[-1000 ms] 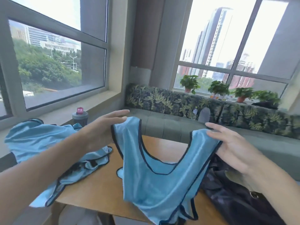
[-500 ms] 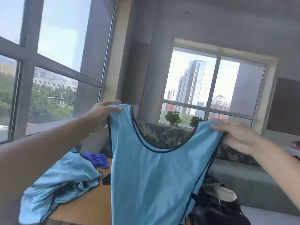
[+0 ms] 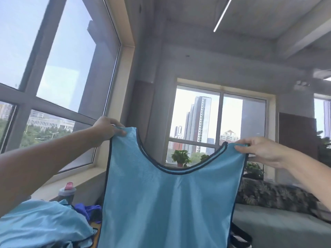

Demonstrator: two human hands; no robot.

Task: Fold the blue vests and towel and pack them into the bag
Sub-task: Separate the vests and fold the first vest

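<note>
A light blue vest [image 3: 170,203] with dark trim hangs spread out in front of me, held up by its two shoulder straps. My left hand [image 3: 105,129] pinches the left strap and my right hand [image 3: 259,149] pinches the right strap. More light blue vest fabric [image 3: 41,224] lies bunched at the lower left. A purple-blue cloth [image 3: 87,211] lies behind that pile. A strap of the dark bag [image 3: 240,235] shows past the vest's right edge; the rest of the bag is hidden.
A grey bottle with a pink cap [image 3: 67,192] stands by the window sill at the left. A grey bench with patterned cushions [image 3: 277,197] runs along the right. Potted plants [image 3: 180,157] stand on the far sill.
Both hands have lifted the vest higher and pulled it flat, and my view has tilted upward. The table and most of the bag have dropped out of sight.
</note>
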